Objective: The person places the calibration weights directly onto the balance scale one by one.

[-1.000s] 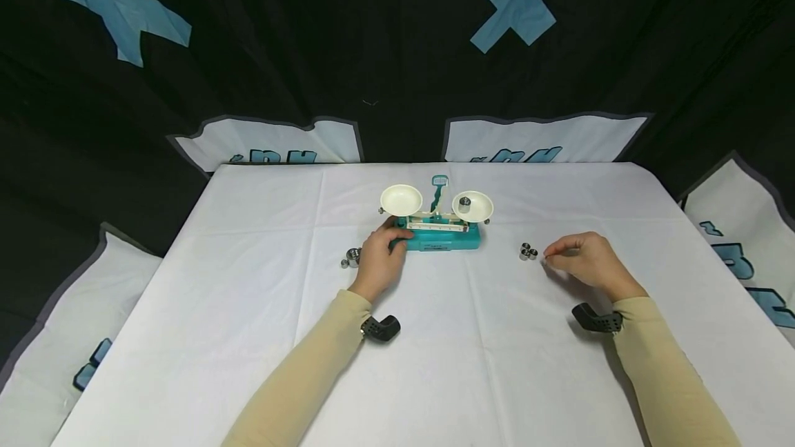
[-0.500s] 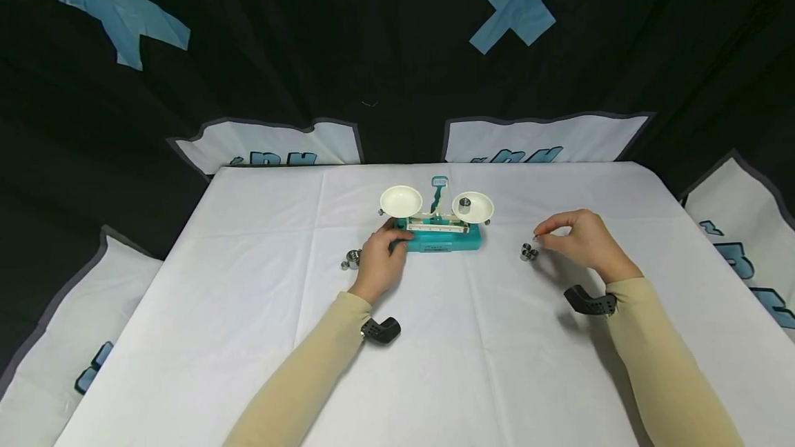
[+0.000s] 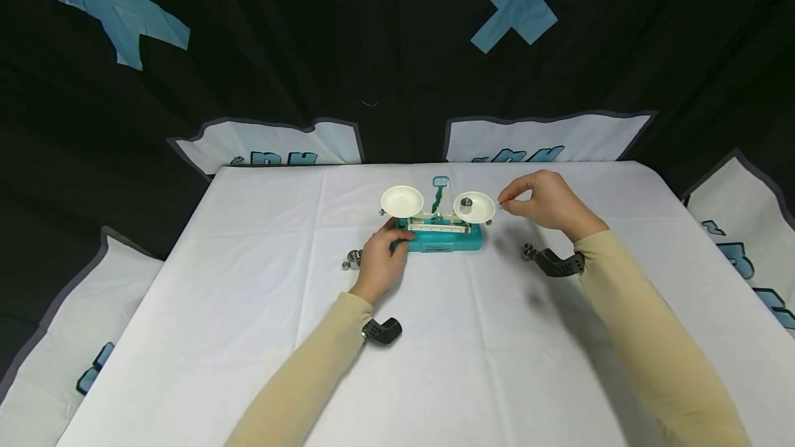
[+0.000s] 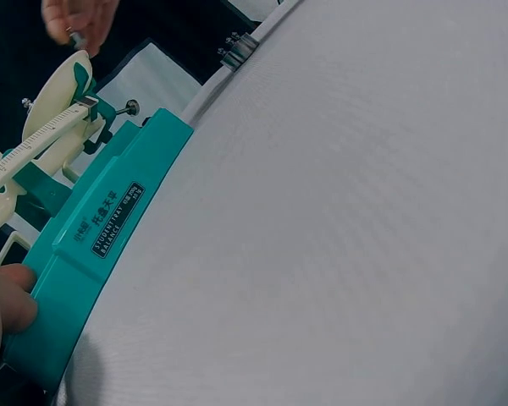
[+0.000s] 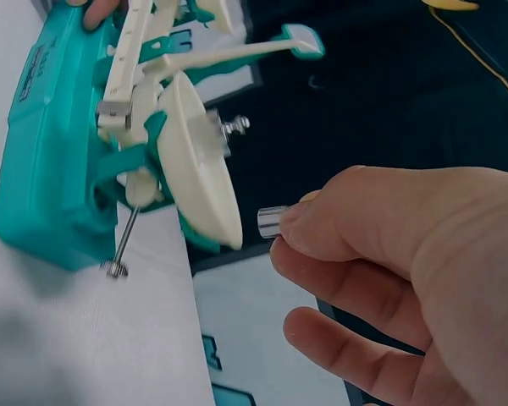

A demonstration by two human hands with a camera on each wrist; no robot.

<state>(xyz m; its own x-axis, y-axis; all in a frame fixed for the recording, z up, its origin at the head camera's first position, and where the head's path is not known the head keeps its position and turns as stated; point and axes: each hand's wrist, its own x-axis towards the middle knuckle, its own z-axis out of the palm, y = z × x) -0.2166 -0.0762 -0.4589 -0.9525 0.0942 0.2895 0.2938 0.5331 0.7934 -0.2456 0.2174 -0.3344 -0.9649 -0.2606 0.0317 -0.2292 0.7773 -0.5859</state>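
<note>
A teal tray balance [image 3: 450, 243] with two cream pans stands at the middle of the table. My left hand [image 3: 381, 261] grips the left end of its base, thumb in front. A metal weight [image 3: 466, 206] with a knob sits in the right pan [image 3: 482, 215], while the left pan [image 3: 401, 201] is bare. My right hand [image 3: 546, 200] is raised just right of the right pan. Between its thumb and index finger it pinches a small, shiny cylindrical weight [image 5: 271, 222], plainest in the right wrist view, a short way off the pan's edge.
Several small weights [image 3: 528, 252] stand on the white tablecloth [image 3: 435, 357] at right, partly behind the right wrist camera [image 3: 557, 264]. More weights [image 3: 354, 258] stand beside my left hand. Black curtain [image 3: 385, 54] hangs behind the table.
My right hand has lifted from beside the right-hand weights and moved left and away from me, up to the right pan, carrying the small weight. My left hand stays on the balance.
</note>
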